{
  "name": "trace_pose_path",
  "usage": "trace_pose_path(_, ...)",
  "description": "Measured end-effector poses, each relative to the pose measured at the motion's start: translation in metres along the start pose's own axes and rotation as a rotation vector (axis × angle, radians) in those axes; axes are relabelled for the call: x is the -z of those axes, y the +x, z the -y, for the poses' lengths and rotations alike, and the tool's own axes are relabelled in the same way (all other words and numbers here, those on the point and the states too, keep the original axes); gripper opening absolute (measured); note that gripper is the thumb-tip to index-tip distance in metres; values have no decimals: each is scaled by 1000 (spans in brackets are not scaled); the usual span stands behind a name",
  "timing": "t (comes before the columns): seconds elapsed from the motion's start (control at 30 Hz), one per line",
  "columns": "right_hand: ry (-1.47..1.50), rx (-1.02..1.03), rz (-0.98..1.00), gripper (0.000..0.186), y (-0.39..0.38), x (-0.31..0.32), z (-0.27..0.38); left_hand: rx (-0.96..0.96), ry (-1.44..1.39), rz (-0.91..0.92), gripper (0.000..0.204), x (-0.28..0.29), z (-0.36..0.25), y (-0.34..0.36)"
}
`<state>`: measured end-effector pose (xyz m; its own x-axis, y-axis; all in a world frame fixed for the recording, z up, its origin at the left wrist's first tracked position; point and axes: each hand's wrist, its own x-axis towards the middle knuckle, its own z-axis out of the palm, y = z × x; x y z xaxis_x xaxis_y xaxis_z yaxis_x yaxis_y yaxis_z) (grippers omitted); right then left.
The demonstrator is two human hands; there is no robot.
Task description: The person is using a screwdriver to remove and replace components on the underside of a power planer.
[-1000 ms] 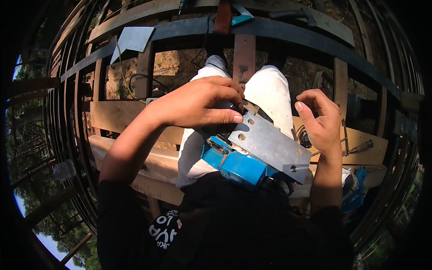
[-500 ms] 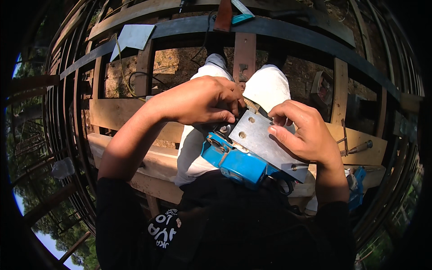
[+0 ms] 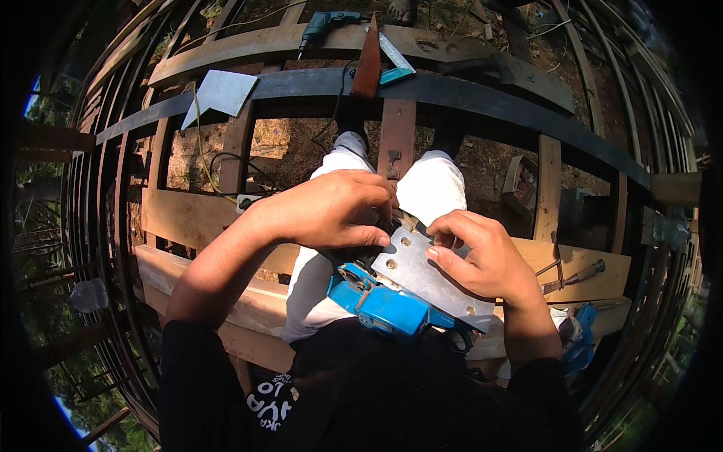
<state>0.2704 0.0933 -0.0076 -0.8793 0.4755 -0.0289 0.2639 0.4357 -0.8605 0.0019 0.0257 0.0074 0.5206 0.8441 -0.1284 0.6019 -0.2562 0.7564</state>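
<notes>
A blue electric planer lies upside down across my lap, its flat grey metal sole facing up with several screw holes. My right hand grips the sole's right side, thumb on top and fingers curled at the far edge. At the planer's far left end, my left hand has its fingers bent together over the dark gap beside the sole. Its thumb points toward the plate. Whatever those fingertips pinch is hidden under the hand. White trousers show beneath the planer.
Timber planks and a long dark beam cross ahead. Around it lie a green drill, a reddish-brown wedge, a try square and a pale board. At right are a wooden-handled tool and another blue tool.
The view has tilted, so hands, planer and beam sit lower in the picture and the whole drill shows. Both hands keep nearly the same places on the planer.
</notes>
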Motion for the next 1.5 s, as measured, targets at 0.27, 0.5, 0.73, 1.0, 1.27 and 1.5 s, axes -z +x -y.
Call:
trace_pose_path(0.27,5,32,-13,26,-4,-2,-9,14,-40,23,30,-4,-1,4)
trace_pose_path(0.5,-34,52,-78,26,-8,-8,-12,3,-81,45,23,1,-9,4)
trace_pose_path(0.73,22,-17,-17,27,-11,-5,-7,45,-133,64,24,-7,-11,0)
trace_pose_path(1.0,-35,-28,-13,28,-7,-4,-4,16,-112,-28,30,-6,-14,3)
trace_pose_path(1.27,8,-34,-59,22,-3,-12,-2,-4,-45,-30,32,-14,8,2)
trace_pose_path(1.5,-77,17,15,21,3,-12,3,86,-63,-46,33,-21,10,-7)
